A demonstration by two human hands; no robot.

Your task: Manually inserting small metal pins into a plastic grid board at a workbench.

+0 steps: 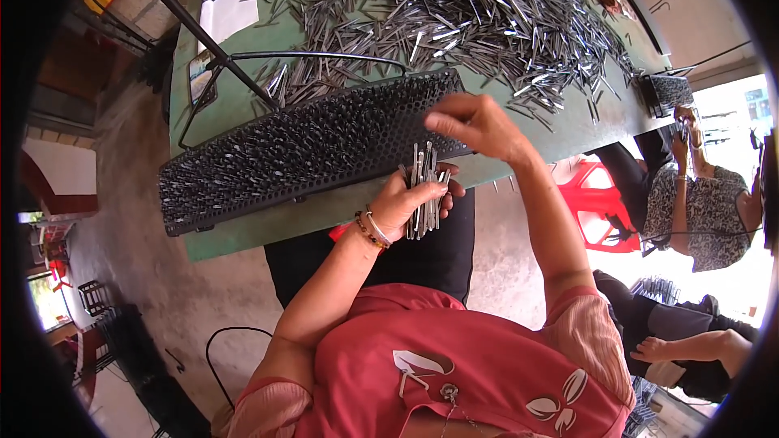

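My left hand (pixel 399 201) is closed around a bundle of thin metal strips (pixel 423 209), held roughly upright with the thumb across them, just in front of the table edge. Beyond it lies a long black perforated tray (pixel 410 123), slanting across the green table (pixel 251 234). Small metal strips (pixel 284 142) stand upright in its holes over the left and middle, while bare holes show toward the right. Over that right end hovers my right hand (pixel 485 131), thumb and fingers drawn together. Whatever its fingertips hold, if anything, is too small or hidden to make out.
A large heap of loose metal strips (pixel 495 20) covers the table's far side. A bent black metal rod (pixel 182 20) rises at the left, near white paper (pixel 231 15). To the right are a red stool (pixel 596 203), another black tray (pixel 669 93) and other people (pixel 706 215).
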